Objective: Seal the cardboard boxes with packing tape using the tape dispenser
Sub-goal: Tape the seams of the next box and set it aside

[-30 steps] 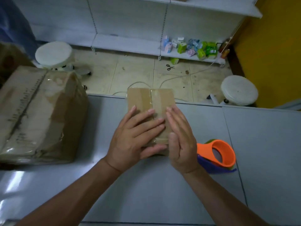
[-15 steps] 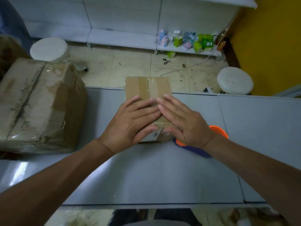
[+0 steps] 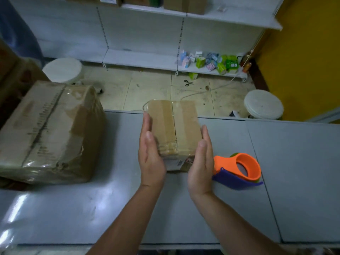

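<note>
Head view — hands [image 3: 150,157] [image 3: 201,162] flat against box [image 3: 173,126] sides

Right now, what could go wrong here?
The small box sits near the far edge of the table; a forward push could slide it off. The left hand and right hand only flank it with straight fingers, so a lift may slip. The tape dispenser lies beside the right wrist and might get knocked.

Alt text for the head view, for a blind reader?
A small taped cardboard box on a grey table, with the left hand and right hand flat along its sides. An orange-and-purple tape dispenser lies right of it; a large cardboard box sits left.
</note>
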Available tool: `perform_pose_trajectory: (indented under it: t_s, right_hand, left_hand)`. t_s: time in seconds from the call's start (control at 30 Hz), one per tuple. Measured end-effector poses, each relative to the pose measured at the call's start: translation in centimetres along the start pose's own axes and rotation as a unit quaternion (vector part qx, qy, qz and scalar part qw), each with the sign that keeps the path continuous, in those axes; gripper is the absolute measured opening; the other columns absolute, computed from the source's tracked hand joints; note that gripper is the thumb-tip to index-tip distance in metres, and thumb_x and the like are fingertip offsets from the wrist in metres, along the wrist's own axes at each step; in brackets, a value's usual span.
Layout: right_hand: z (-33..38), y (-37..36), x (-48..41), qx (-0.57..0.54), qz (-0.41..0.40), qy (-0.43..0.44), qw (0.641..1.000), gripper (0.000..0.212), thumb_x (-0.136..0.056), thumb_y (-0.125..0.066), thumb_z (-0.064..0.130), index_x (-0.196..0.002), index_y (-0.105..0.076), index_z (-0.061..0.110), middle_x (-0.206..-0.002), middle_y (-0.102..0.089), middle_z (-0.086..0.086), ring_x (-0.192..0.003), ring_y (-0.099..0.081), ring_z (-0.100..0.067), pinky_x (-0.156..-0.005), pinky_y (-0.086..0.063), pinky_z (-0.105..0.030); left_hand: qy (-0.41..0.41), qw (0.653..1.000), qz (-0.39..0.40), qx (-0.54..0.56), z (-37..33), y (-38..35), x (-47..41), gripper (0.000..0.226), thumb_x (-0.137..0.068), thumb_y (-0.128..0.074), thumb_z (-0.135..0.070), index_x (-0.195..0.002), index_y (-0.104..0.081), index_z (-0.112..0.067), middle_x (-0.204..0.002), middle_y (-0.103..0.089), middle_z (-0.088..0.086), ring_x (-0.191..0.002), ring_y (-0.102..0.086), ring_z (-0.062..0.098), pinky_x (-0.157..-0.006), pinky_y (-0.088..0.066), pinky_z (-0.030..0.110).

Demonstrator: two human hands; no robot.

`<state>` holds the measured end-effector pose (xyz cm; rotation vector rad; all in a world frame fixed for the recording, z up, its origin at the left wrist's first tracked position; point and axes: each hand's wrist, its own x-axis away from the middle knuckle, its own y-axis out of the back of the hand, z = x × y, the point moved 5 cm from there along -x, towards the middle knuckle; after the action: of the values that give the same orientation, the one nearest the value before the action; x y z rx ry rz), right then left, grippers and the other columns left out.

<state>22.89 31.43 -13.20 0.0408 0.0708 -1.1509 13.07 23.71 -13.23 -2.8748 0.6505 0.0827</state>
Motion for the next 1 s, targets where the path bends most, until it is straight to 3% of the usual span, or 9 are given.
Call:
perform_pose_trajectory:
  t_s: [0.2, 0.37, 0.47, 0.53, 0.63, 0.73, 0.83, 0.9, 1.0]
  right_hand:
    - [-1.3, 0.1, -0.3, 0.001, -0.026, 0.062, 0.998, 0.048, -0.099, -0.024, 0.035, -0.141, -0.037, 0.015, -0.141, -0.047, 0.010, -0.133, -0.044, -0.004, -0.108, -0.038, -0.024]
    - [-0.1, 1.0, -0.3, 0.002, 0.079, 0.003, 0.997, 0.039, -0.104, -0.030, 0.027, -0.144, -0.032, 0.022, -0.131, -0.040, 0.033, -0.120, -0.038, 0.024, -0.097, -0.033, -0.002]
    - [0.5, 1.7, -0.3, -0.011, 0.123, -0.058, 0.991, 0.050, -0.098, -0.040, 0.041, -0.145, -0.039, 0.026, -0.133, -0.051, 0.026, -0.119, -0.048, 0.016, -0.100, -0.040, -0.011]
    - [0.7, 1.5, 0.1, 0.029, 0.103, -0.033, 0.994, 0.037, -0.102, -0.041, 0.032, -0.138, -0.049, 0.024, -0.121, -0.062, 0.020, -0.111, -0.057, 0.008, -0.091, -0.045, -0.010]
    - [0.3, 0.5, 0.8, 0.091, 0.067, 0.029, 0.993, 0.041, -0.102, -0.032, 0.036, -0.135, -0.050, 0.022, -0.117, -0.064, 0.018, -0.107, -0.059, 0.007, -0.088, -0.048, -0.015]
    - [0.0, 0.6, 0.8, 0.111, 0.062, 0.055, 0.990, 0.060, -0.097, -0.027, 0.048, -0.142, -0.045, 0.014, -0.132, -0.060, 0.003, -0.118, -0.057, -0.003, -0.096, -0.046, -0.019]
    - [0.0, 2.0, 0.6, 0.104, 0.168, 0.034, 0.980, 0.060, -0.097, -0.036, 0.054, -0.149, -0.029, 0.026, -0.131, -0.047, 0.029, -0.113, -0.045, 0.023, -0.093, -0.036, -0.002]
    - [0.9, 3.5, 0.4, 0.111, 0.250, 0.040, 0.961, 0.066, -0.093, -0.044, 0.059, -0.150, -0.014, 0.043, -0.134, -0.041, 0.037, -0.118, -0.043, 0.021, -0.097, -0.042, -0.012]
    - [2.4, 5.4, -0.6, 0.301, 0.325, 0.143, 0.885, 0.069, -0.079, -0.043, 0.074, -0.139, -0.008, 0.066, -0.150, -0.027, 0.031, -0.128, -0.039, 0.009, -0.101, -0.043, -0.022]
  left_hand:
    - [-0.013, 0.996, -0.090, 0.020, 1.3, -0.8, 0.7, 0.053, -0.096, -0.025, -0.046, -0.141, -0.037, -0.021, -0.143, -0.049, -0.001, -0.132, -0.048, 0.009, -0.106, -0.043, 0.025]
    - [0.032, 0.998, -0.011, -0.058, 0.0, 0.2, 1.0, 0.057, -0.101, -0.027, -0.048, -0.147, -0.041, -0.018, -0.142, -0.053, 0.004, -0.129, -0.050, 0.010, -0.108, -0.043, 0.033]
    - [0.070, 0.996, -0.003, -0.059, -1.9, -0.3, 2.5, 0.049, -0.093, -0.051, -0.051, -0.135, -0.055, -0.027, -0.119, -0.068, -0.009, -0.108, -0.064, 0.003, -0.089, -0.054, 0.023]
    - [0.068, 0.994, -0.054, -0.068, -2.1, -0.4, 3.3, 0.046, -0.091, -0.061, -0.040, -0.134, -0.055, -0.025, -0.113, -0.069, -0.010, -0.100, -0.066, -0.001, -0.081, -0.054, 0.017]
    - [0.046, 0.987, -0.114, -0.104, -0.7, 0.1, 3.4, 0.039, -0.100, -0.050, -0.036, -0.134, -0.056, -0.015, -0.111, -0.069, -0.003, -0.095, -0.065, -0.001, -0.074, -0.050, 0.010]
    - [0.014, 0.986, -0.131, -0.102, 0.3, 0.4, 3.5, 0.062, -0.095, -0.037, -0.047, -0.127, -0.053, 0.004, -0.109, -0.064, 0.017, -0.099, -0.062, 0.023, -0.074, -0.048, 0.013]
    - [0.005, 0.992, -0.053, -0.117, 0.4, 0.9, 3.3, 0.063, -0.095, -0.039, -0.051, -0.134, -0.050, -0.003, -0.116, -0.066, 0.008, -0.105, -0.064, 0.016, -0.082, -0.049, 0.015]
    - [0.020, 0.989, 0.048, -0.141, -0.3, 2.0, 2.9, 0.073, -0.085, -0.053, -0.060, -0.148, -0.036, -0.027, -0.126, -0.063, -0.011, -0.112, -0.063, 0.008, -0.090, -0.050, 0.020]
    - [0.007, 0.949, 0.180, -0.259, -2.1, 3.4, 2.5, 0.099, -0.064, -0.071, -0.066, -0.143, -0.011, -0.064, -0.128, -0.049, -0.042, -0.119, -0.054, -0.008, -0.097, -0.046, 0.014]
